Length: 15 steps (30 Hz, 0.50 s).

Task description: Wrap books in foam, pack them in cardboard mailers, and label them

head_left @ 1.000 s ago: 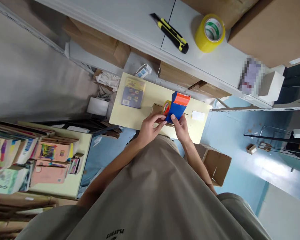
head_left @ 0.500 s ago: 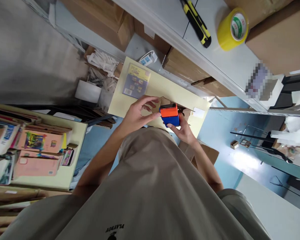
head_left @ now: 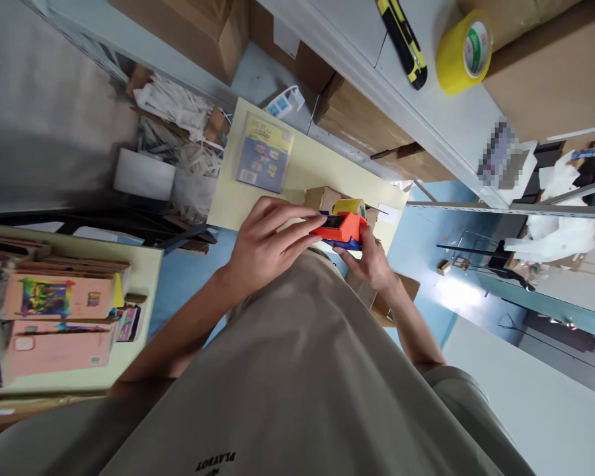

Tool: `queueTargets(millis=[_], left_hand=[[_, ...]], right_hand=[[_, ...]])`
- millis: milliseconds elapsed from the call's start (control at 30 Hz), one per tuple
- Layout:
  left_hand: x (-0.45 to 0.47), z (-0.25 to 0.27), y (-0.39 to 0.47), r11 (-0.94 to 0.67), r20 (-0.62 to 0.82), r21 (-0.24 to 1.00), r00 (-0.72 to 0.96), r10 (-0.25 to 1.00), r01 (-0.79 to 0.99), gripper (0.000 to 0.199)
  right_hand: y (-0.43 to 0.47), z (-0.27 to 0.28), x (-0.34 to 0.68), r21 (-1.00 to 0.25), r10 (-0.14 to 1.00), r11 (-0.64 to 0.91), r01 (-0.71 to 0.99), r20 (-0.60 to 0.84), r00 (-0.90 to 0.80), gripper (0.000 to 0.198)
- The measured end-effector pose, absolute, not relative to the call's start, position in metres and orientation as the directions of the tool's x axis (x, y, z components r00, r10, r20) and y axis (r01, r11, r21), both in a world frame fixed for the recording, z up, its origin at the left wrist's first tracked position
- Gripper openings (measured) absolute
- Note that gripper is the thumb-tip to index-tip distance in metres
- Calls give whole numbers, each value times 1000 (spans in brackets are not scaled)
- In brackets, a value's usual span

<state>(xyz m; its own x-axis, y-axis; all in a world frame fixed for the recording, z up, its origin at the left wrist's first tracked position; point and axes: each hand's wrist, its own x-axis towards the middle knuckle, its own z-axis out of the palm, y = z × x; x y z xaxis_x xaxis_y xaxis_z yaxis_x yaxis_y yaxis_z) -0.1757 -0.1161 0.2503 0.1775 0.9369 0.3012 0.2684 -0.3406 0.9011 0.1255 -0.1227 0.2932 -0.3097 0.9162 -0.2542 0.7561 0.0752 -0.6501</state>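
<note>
Since half a second ago the orange and blue tape dispenser [head_left: 340,229] has tipped over, so its orange side now faces up, and the left hand [head_left: 264,243] has come down onto it.

Largest in view is the grey shelf unit [head_left: 436,125] along the far side, with cardboard boxes [head_left: 361,119] stacked under its top board. Below it stands the pale yellow bench [head_left: 302,175], and the dispenser is held just above the bench's near edge, toward its right corner. At the left, a second pale table [head_left: 129,344] carries pink and coloured books [head_left: 54,317].

On the bench, a blue and yellow booklet [head_left: 264,160] lies near the far left corner. A small brown carton [head_left: 322,197] sits at the near edge, just behind the dispenser, with a yellow tape roll [head_left: 350,206] beside it and a white label [head_left: 388,213] at the right edge.

The left hand grips the dispenser's orange top from the left, fingers stretched along it. The right hand [head_left: 374,261] is closed around the blue underside from below.

On the shelf top lie a yellow roll of packing tape [head_left: 463,53] and, just left of it, a yellow and black utility knife [head_left: 404,43].
</note>
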Motion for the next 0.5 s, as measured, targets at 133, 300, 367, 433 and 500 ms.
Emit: queueTargets(millis=[133, 300, 367, 433, 500], left_hand=[[-181, 243, -118, -280, 245, 937, 177, 953, 210, 33], [-195, 238, -109, -64, 54, 997, 255, 965, 32, 46], [-196, 225, -101, 96, -73, 994, 321, 944, -55, 50], [-188, 205, -94, 300, -226, 944, 387, 894, -142, 55], [-172, 184, -90, 486, -362, 847, 437, 824, -216, 62]], right_hand=[[-129, 292, 118, -606, 913, 75, 792, -278, -300, 65], [-135, 296, 115, -579, 881, 89, 811, -334, -336, 59], [-133, 302, 114, -544, 856, 86, 835, -388, -341, 61], [-126, 309, 112, -494, 822, 50, 868, -473, -317, 61], [-114, 318, 107, -427, 767, -15, 904, -585, -263, 61]])
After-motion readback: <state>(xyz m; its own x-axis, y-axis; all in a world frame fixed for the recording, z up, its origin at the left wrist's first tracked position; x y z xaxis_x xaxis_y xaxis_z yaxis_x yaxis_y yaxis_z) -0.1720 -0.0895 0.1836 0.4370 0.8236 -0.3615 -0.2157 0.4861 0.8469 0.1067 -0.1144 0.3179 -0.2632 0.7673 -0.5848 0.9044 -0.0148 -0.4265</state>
